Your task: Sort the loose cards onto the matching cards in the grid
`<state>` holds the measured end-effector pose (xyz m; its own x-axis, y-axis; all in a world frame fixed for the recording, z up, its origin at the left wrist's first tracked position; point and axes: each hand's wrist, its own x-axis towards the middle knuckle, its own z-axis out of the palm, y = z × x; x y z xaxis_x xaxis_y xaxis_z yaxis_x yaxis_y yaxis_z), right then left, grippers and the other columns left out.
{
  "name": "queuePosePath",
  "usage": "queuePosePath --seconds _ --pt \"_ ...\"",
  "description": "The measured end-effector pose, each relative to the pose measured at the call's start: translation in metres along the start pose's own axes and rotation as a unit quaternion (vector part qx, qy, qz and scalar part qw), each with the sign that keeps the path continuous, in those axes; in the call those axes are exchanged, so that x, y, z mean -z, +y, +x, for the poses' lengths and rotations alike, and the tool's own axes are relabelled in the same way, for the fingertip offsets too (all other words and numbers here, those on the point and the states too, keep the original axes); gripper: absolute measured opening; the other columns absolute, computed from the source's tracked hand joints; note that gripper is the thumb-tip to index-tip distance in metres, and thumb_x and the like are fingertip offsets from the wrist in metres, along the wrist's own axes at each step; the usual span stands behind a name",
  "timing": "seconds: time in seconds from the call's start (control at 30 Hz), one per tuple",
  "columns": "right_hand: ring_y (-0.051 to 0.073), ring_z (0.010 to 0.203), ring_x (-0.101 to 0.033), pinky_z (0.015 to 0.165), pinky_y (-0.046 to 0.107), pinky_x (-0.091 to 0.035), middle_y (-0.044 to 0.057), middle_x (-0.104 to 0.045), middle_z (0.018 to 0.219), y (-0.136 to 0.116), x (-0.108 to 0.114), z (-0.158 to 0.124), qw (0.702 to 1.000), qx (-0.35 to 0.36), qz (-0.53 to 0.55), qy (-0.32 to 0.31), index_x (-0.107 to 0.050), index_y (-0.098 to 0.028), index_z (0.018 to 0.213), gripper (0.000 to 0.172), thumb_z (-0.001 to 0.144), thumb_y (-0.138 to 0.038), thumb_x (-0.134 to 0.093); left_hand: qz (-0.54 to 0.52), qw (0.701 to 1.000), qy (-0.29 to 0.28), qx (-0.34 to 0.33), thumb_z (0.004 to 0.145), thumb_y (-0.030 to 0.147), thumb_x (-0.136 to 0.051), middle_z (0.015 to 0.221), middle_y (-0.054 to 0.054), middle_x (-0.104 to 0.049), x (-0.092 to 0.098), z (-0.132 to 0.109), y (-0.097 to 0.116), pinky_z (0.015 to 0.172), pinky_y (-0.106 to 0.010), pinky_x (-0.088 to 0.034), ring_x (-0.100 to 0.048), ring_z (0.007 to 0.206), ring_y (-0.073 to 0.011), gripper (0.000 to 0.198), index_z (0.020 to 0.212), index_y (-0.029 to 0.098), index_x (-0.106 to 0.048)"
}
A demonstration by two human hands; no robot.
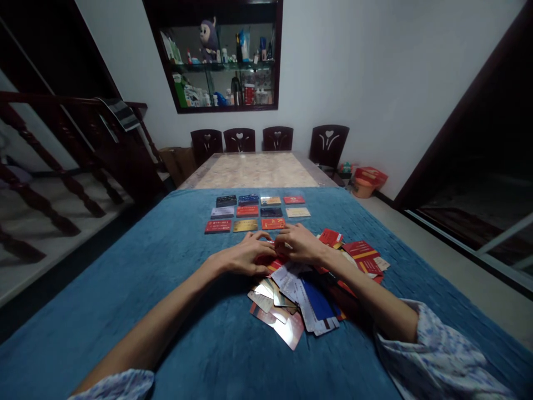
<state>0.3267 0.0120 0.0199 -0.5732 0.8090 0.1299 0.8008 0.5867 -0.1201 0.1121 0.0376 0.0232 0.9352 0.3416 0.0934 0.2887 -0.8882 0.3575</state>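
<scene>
My left hand [250, 255] is curled at the top left of a loose heap of cards, its thumb and fingers around a red card [275, 265]. Close against it, my right hand [300, 243] reaches over the heap with bent fingers pinched at the same spot; its fingertips are partly hidden. Below my hands lie overlapping white cards [306, 305], a blue card [318, 297], gold cards [266, 289] and a shiny pinkish card [287, 328]. More red cards [362, 253] spread out beyond my right forearm. Just past my hands, an orange-red card stack [272, 223] lies flat.
Several neat card stacks stand in rows, among them a gold stack [245, 225], a dark blue stack [271, 212] and a crimson stack [217, 226]. A blue cloth [166, 239] covers the near table. Chairs [280, 139] line the far end; a wooden railing [54, 166] runs left.
</scene>
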Motion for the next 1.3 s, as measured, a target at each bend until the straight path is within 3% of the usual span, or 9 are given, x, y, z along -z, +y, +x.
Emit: queuePosePath --seconds 0.33,0.6,0.87,1.1,1.3 --pt "0.020 0.091 -0.057 0.076 0.031 -0.033 0.006 -0.070 0.096 -0.004 -0.009 0.002 0.997 0.040 0.062 -0.010 -0.071 -0.021 0.100 0.018 0.093 -0.032 -0.059 0.047 0.997 0.046 0.033 0.088 0.028 -0.062 0.110 -0.006 -0.069 0.000 -0.026 -0.003 0.107 -0.049 -0.036 -0.044 0.126 -0.0277 0.018 0.104 0.025 -0.071" --pt "0.025 0.101 -0.054 0.076 0.033 -0.035 0.009 -0.067 0.106 -0.008 -0.012 0.001 0.997 0.053 0.049 -0.025 -0.069 -0.022 0.108 0.027 0.089 -0.040 -0.064 0.127 0.980 0.129 0.085 0.092 0.030 -0.058 0.123 -0.009 -0.066 -0.026 -0.054 -0.006 0.101 -0.051 -0.035 -0.044 0.125 -0.0302 0.029 0.119 0.023 -0.065" --pt "0.026 0.103 -0.052 0.077 0.035 -0.037 0.010 -0.066 0.107 -0.006 -0.012 0.000 0.996 0.060 0.055 -0.034 -0.069 -0.021 0.108 0.032 0.085 -0.044 -0.067 0.153 0.961 0.202 0.107 0.096 0.033 -0.052 0.118 -0.011 -0.069 -0.041 -0.060 -0.010 0.101 -0.052 -0.034 -0.049 0.120 -0.0293 0.030 0.119 0.022 -0.066" --pt "0.026 0.103 -0.053 0.079 0.034 -0.037 0.010 -0.067 0.109 -0.004 -0.017 0.001 0.997 0.055 0.047 -0.014 -0.069 -0.021 0.112 0.031 0.084 -0.035 -0.067 0.130 0.960 0.222 0.109 0.099 0.034 -0.047 0.112 -0.009 -0.073 -0.048 -0.061 -0.015 0.101 -0.051 -0.033 -0.052 0.117 -0.0267 0.031 0.119 0.023 -0.068" --pt "0.021 0.093 -0.055 0.078 0.031 -0.037 0.007 -0.071 0.098 -0.003 -0.016 0.002 0.996 0.068 0.062 -0.002 -0.072 -0.021 0.105 0.022 0.087 -0.022 -0.060 0.096 0.953 0.257 0.126 0.100 0.035 -0.044 0.103 -0.006 -0.074 -0.048 -0.060 -0.020 0.100 -0.048 -0.034 -0.055 0.112 -0.0245 0.030 0.108 0.024 -0.071"
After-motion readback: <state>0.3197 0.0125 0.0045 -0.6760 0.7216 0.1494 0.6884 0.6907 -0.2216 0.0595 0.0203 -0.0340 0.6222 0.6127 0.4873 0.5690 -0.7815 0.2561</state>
